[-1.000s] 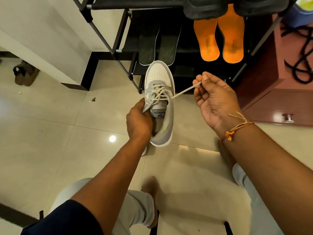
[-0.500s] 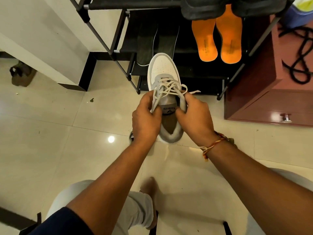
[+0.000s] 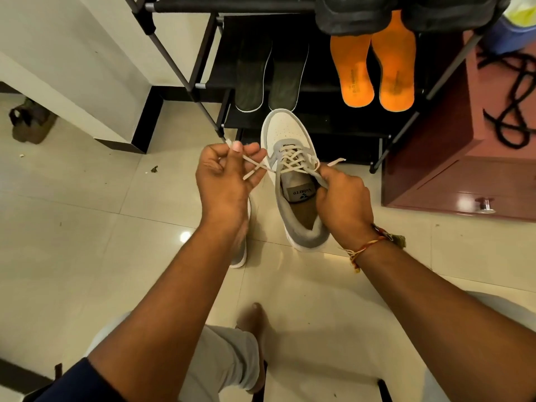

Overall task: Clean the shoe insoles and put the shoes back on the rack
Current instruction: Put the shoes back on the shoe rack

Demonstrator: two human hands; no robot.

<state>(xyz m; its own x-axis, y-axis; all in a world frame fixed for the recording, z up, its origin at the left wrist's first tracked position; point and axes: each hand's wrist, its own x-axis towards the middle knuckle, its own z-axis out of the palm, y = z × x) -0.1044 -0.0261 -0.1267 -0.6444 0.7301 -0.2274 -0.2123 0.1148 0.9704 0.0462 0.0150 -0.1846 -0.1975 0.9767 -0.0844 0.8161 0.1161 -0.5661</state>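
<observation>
Left hand [image 3: 224, 175] pinches a lace [image 3: 256, 166] end, drawn sideways. Right hand [image 3: 343, 195] grips the shoe [image 3: 290, 132] at its eyelet edge, just before the rack [image 3: 171, 59]. The shoe looks light and soft-sided, the lace floppy; collar or sole seems the surest hold.

Red-brown cabinet [image 3: 452, 158] stood just right of the right hand [image 3: 343, 195]; metal knob [image 3: 485, 205] on its front, black cord [image 3: 520, 91] looped on top. Brown sandal [image 3: 30, 120] lay far left of the left hand [image 3: 223, 175], beside the white wall [image 3: 72, 53]. Small dark speck [image 3: 154, 169] on glossy floor tiles [image 3: 87, 227], left of that hand.
</observation>
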